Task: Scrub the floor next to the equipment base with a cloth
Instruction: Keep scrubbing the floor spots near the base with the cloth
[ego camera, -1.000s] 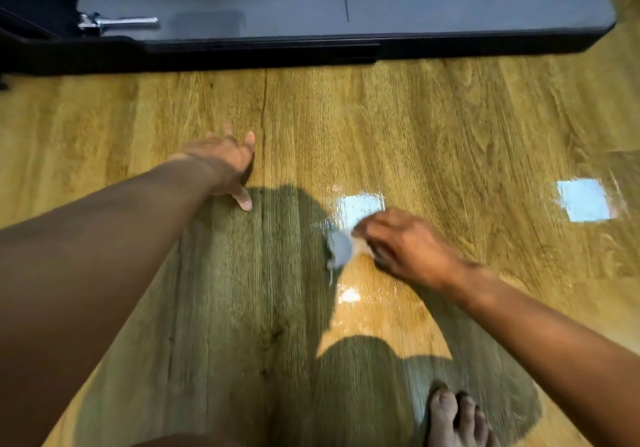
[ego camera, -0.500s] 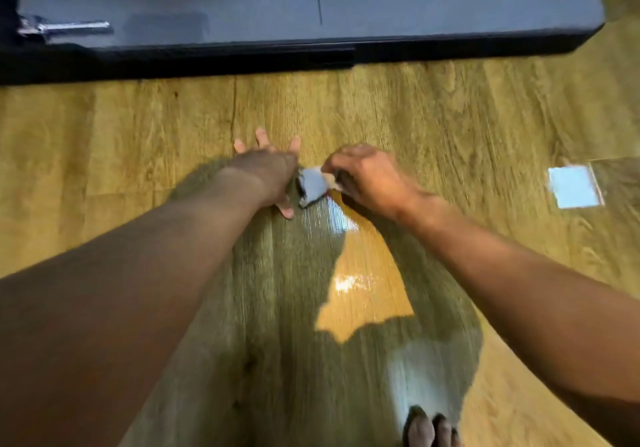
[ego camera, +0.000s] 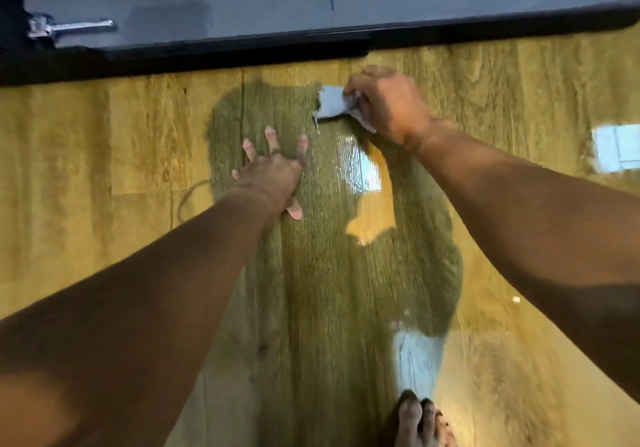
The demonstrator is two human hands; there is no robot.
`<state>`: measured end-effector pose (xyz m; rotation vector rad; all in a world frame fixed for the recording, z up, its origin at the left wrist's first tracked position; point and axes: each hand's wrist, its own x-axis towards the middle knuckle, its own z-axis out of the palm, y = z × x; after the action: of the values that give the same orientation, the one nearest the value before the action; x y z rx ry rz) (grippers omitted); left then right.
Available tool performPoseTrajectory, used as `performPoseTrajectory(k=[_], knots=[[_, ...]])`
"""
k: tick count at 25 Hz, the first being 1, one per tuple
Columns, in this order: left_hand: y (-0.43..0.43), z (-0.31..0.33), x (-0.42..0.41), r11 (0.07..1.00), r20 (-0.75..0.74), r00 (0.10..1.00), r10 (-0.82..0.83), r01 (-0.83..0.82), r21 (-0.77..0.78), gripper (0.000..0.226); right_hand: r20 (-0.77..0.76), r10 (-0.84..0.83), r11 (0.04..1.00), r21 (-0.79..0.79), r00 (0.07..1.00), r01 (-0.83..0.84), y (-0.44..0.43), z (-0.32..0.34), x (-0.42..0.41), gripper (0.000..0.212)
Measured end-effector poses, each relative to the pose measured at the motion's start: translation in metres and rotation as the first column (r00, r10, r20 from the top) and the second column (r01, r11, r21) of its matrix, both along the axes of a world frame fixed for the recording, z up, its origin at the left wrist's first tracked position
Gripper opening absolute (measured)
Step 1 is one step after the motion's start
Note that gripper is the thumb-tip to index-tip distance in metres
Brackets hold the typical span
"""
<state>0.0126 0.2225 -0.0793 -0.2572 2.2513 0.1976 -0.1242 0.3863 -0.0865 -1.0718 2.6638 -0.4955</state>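
Since half a second ago the right hand [ego camera: 388,107] has pushed the cloth [ego camera: 331,102] forward, away from the left hand [ego camera: 273,178] and up near the black edge of the equipment base [ego camera: 207,56]. Its fingers [ego camera: 356,88] are curled tight round the bunched cloth, which sticks out just left of them and looks pressed to the floor [ego camera: 104,141], probably to bear down on the strip beside the base. The left fingers [ego camera: 270,140] lie straight and spread flat on the boards, holding nothing, likely propping the person's weight. A wet sheen [ego camera: 363,169] lies behind the right fingers. No container is in view.
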Motion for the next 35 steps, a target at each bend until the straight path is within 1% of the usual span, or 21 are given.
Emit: performPoseTrajectory(k=[2, 3, 6, 8, 10, 11, 13, 15, 17, 18, 19, 22, 25, 27, 28, 30, 32, 33, 35], knots=[[-0.001, -0.003, -0.001, 1.0, -0.003, 1.0, -0.005, 0.005, 0.012, 0.136, -0.055, -0.108, 0.994, 0.022, 0.993, 0.109, -0.01, -0.009, -0.011, 0.021], [-0.002, -0.004, -0.001, 1.0, -0.014, 1.0, 0.002, -0.001, 0.024, 0.136, -0.066, -0.114, 0.993, 0.018, 0.991, 0.116, -0.009, -0.01, -0.003, 0.021], [-0.002, -0.006, 0.001, 0.999, -0.044, 0.999, -0.017, 0.019, 0.03, 0.135, -0.073, -0.013, 1.0, -0.019, 0.997, 0.012, 0.011, -0.008, 0.037, 0.019], [-0.002, -0.008, 0.002, 0.999, -0.053, 0.998, -0.016, 0.018, 0.033, 0.134, -0.091, 0.036, 0.999, 0.02, 0.995, -0.034, 0.011, -0.005, 0.024, 0.02], [-0.004, -0.01, 0.001, 1.0, -0.047, 0.999, -0.011, 0.012, 0.026, 0.135, -0.104, -0.02, 0.997, 0.071, 0.994, 0.028, -0.004, -0.003, -0.013, 0.023], [-0.003, -0.011, -0.001, 1.0, -0.04, 0.999, -0.013, 0.014, 0.028, 0.135, -0.109, -0.078, 0.992, 0.085, 0.991, 0.088, -0.01, -0.002, -0.027, 0.024], [-0.001, -0.009, -0.001, 0.999, -0.034, 0.999, -0.015, 0.016, 0.028, 0.135, -0.088, -0.185, 0.977, 0.091, 0.979, 0.193, -0.013, -0.001, -0.026, 0.023], [-0.001, -0.006, -0.001, 1.0, -0.033, 0.999, -0.018, 0.018, 0.02, 0.134, -0.071, -0.177, 0.979, 0.088, 0.982, 0.183, -0.001, -0.001, 0.012, 0.023], [-0.001, -0.001, -0.001, 0.999, -0.031, 1.0, 0.0, 0.001, 0.037, 0.133, -0.026, -0.116, 0.987, 0.108, 0.993, 0.118, 0.016, 0.0, 0.058, 0.024], [0.0, 0.001, -0.001, 0.999, -0.03, 0.999, 0.01, -0.008, 0.051, 0.132, -0.001, -0.086, 0.988, 0.128, 0.996, 0.085, 0.025, 0.002, 0.07, 0.025], [0.001, 0.003, 0.0, 0.999, -0.033, 0.999, 0.008, -0.006, 0.053, 0.131, 0.022, -0.09, 0.985, 0.149, 0.996, 0.086, 0.032, 0.004, 0.072, 0.027], [0.001, 0.006, -0.001, 0.999, -0.04, 0.999, -0.02, 0.021, 0.037, 0.13, 0.055, -0.243, 0.964, 0.129, 0.969, 0.234, 0.041, 0.001, 0.051, 0.029], [0.0, 0.002, 0.0, 0.999, -0.045, 0.999, -0.021, 0.023, 0.042, 0.132, 0.003, -0.273, 0.951, 0.15, 0.962, 0.27, 0.037, -0.001, 0.061, 0.029], [-0.001, 0.001, 0.0, 0.999, -0.055, 0.998, -0.023, 0.025, 0.023, 0.132, -0.013, -0.244, 0.959, 0.146, 0.97, 0.243, 0.039, 0.001, 0.087, 0.031], [-0.001, 0.001, 0.001, 0.999, -0.056, 0.998, -0.02, 0.021, 0.029, 0.132, -0.017, -0.214, 0.97, 0.118, 0.977, 0.214, 0.043, 0.003, 0.104, 0.032], [0.0, 0.001, 0.001, 0.999, -0.06, 0.998, -0.002, 0.005, 0.047, 0.132, 0.004, -0.062, 0.996, 0.058, 0.998, 0.062, 0.05, 0.008, 0.135, 0.028], [-0.001, -0.001, 0.001, 0.999, -0.059, 0.998, 0.004, -0.002, 0.037, 0.133, 0.028, 0.135, 0.989, 0.059, 0.99, -0.137, 0.059, 0.008, 0.144, 0.026], [-0.001, -0.003, 0.001, 1.0, -0.058, 0.998, 0.002, -0.001, 0.024, 0.133, 0.027, 0.164, 0.984, 0.069, 0.986, -0.165, 0.062, 0.007, 0.136, 0.025], [-0.001, -0.005, 0.001, 1.0, -0.062, 0.998, -0.017, 0.017, 0.002, 0.134, 0.051, 0.059, 0.997, 0.049, 0.997, -0.062, 0.058, 0.006, 0.111, 0.017]])
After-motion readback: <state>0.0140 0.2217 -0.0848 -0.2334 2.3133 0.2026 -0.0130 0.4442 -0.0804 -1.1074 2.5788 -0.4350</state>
